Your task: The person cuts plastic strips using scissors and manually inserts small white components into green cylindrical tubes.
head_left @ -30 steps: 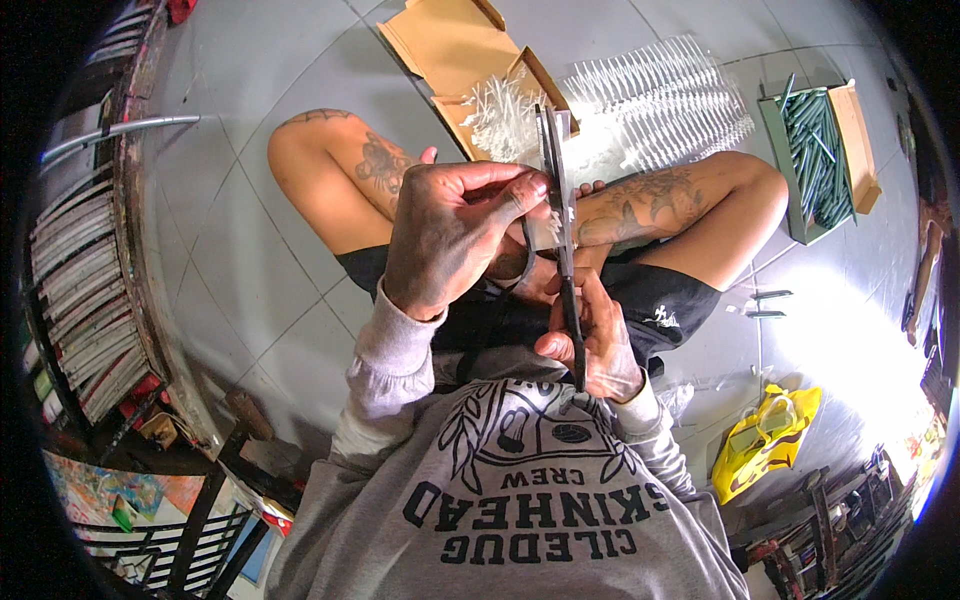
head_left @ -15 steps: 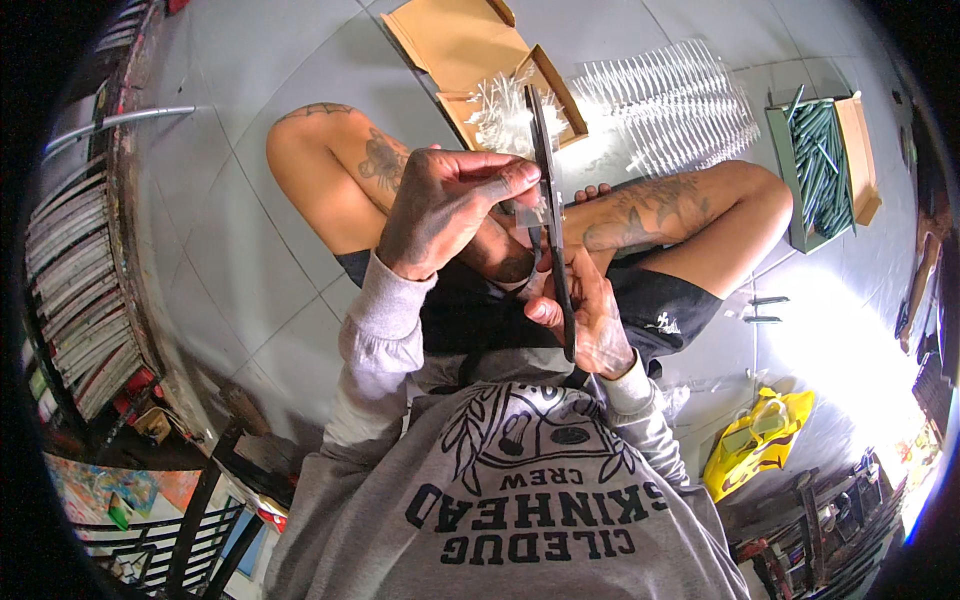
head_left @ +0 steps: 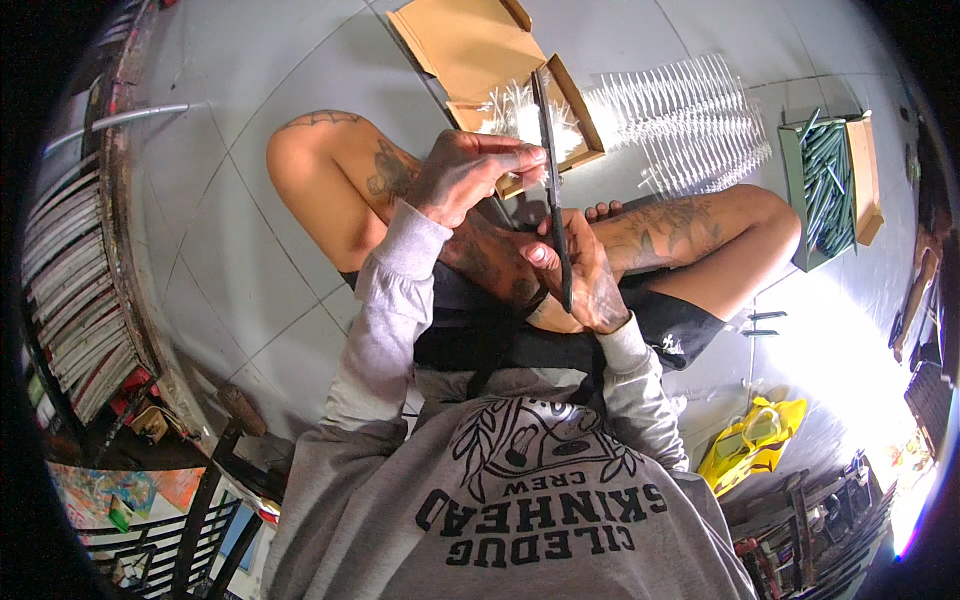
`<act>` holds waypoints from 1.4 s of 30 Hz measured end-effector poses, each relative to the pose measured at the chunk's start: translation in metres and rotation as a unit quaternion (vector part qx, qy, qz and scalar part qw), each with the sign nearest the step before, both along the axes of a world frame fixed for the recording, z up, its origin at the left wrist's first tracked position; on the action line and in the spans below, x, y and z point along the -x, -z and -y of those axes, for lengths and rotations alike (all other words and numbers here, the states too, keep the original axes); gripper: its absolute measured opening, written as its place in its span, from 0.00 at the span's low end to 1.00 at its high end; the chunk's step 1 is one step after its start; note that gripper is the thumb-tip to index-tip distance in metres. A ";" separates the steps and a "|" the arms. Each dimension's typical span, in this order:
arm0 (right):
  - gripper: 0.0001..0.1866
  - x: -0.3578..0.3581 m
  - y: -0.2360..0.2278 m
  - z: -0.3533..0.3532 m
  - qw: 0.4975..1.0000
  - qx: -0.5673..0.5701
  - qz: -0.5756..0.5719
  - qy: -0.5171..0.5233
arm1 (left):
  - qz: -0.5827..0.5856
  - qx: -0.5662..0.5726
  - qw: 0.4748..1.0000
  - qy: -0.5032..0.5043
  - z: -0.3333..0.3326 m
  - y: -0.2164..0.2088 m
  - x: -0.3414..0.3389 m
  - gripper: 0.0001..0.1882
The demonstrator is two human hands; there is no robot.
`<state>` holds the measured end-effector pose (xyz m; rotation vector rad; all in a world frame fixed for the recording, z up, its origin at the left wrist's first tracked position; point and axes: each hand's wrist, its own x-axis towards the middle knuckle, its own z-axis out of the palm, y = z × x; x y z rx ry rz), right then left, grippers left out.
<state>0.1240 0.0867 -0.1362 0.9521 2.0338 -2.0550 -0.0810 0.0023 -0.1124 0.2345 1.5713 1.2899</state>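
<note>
A long, thin dark strip (head_left: 552, 185), seen nearly edge-on, stands out in front of me over my crossed legs. My right hand (head_left: 590, 275) is wrapped round its lower part, thumb on the near side. Thumb and fingers of my left hand (head_left: 458, 178) are pinched together against the strip's left side, higher up. Something small and pale seems to be at those fingertips, too small to name. Beyond the strip, an open cardboard box (head_left: 470, 42) holds a heap of clear thin plastic pieces (head_left: 515, 112), partly hidden by the strip.
Rows of clear plastic pieces (head_left: 690, 125) lie on the tiled floor right of the box. Farther right, an open green box (head_left: 800, 225) holds many dark green sticks (head_left: 825, 175). Two dark sticks (head_left: 766, 324) and a yellow bag (head_left: 755, 440) lie nearer. A rack (head_left: 80, 290) stands left.
Both hands and the strip have shifted slightly away from my body. The clear piece that showed under my left fingers is no longer plainly visible. Both hands keep their grip.
</note>
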 end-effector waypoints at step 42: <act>0.26 0.063 -0.253 -0.112 0.958 -0.181 -0.221 0.011 | -0.335 -0.149 0.920 0.135 0.030 -0.212 0.007 0.16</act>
